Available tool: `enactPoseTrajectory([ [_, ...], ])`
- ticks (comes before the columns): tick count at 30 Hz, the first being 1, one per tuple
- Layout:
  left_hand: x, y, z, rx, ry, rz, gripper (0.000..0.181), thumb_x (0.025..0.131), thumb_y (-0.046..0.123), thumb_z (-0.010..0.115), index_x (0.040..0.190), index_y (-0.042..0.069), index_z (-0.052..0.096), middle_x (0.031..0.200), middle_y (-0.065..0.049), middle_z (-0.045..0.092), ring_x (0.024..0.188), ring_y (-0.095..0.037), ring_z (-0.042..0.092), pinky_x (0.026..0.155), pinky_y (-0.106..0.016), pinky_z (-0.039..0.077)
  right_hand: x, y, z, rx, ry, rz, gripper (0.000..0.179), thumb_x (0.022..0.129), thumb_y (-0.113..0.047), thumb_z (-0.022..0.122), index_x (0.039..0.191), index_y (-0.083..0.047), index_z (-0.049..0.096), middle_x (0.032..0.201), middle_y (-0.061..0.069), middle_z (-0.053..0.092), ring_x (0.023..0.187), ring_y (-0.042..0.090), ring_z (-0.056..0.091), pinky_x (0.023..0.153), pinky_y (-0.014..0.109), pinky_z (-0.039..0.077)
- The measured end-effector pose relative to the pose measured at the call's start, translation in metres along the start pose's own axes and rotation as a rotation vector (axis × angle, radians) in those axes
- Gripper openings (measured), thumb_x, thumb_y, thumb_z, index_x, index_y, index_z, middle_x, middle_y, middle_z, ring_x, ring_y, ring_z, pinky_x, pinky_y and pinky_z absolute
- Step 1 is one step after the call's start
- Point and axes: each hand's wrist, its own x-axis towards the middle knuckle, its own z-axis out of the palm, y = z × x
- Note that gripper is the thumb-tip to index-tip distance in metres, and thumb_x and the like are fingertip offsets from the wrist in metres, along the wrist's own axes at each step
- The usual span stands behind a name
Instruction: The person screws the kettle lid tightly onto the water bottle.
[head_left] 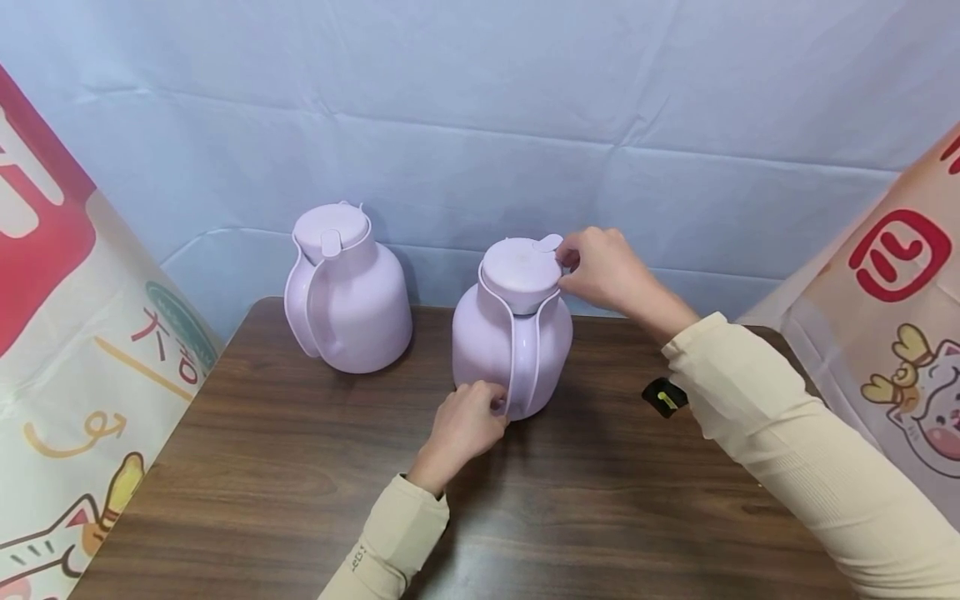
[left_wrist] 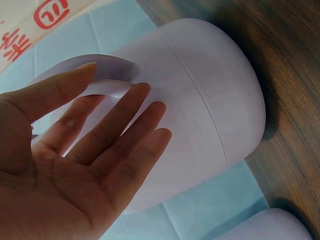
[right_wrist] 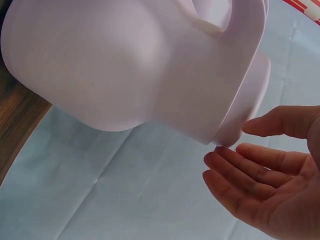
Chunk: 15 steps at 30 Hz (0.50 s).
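Note:
A lilac insulated jug (head_left: 480, 337) stands upright near the table's far edge, its handle (head_left: 524, 367) towards me. Its round lid (head_left: 521, 265) sits at the neck, the small tab (head_left: 550, 242) pointing to the right and back. My right hand (head_left: 603, 267) pinches the lid's right edge beside this tab; in the right wrist view the thumb (right_wrist: 277, 121) lies against the lid's side, fingers curled below. Low by the handle is my left hand (head_left: 467, 421). The left wrist view shows its fingers (left_wrist: 135, 145) loosely extended beside the handle and body.
A second lilac jug (head_left: 367, 312), lid on, stands to the left, its tab over its handle. A small black item with a yellow mark (head_left: 664, 397) lies near my right sleeve. Pale blue cloth (head_left: 480, 142) hangs behind the brown table (head_left: 300, 475), with printed sheets at both sides.

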Motion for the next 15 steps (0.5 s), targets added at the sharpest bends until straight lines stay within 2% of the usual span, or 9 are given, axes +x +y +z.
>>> enactPoseTrajectory([
  [10, 0.0, 0.0002, 0.0006, -0.002, 0.002, 0.001, 0.008, 0.075, 0.008, 0.067, 0.072, 0.015, 0.063, 0.06, 0.003, 0.051, 0.054, -0.017, 0.043, 0.05, -0.032, 0.036, 0.0041, 0.0038, 0.0016, 0.014, -0.047, 0.009, 0.036, 0.071, -0.001, 0.057, 0.106, 0.007, 0.061, 0.1, 0.021, 0.063, 0.095, 0.033, 0.059, 0.082, 0.041, 0.042],
  [15, 0.0002, 0.0002, 0.0006, -0.004, -0.001, -0.006, 0.008, 0.075, 0.008, 0.067, 0.072, 0.015, 0.063, 0.062, 0.003, 0.052, 0.054, -0.018, 0.044, 0.05, -0.032, 0.037, 0.0027, 0.0039, 0.0041, 0.028, -0.026, 0.002, 0.031, 0.071, 0.0, 0.057, 0.101, 0.006, 0.062, 0.096, 0.02, 0.064, 0.09, 0.031, 0.06, 0.079, 0.041, 0.044],
])
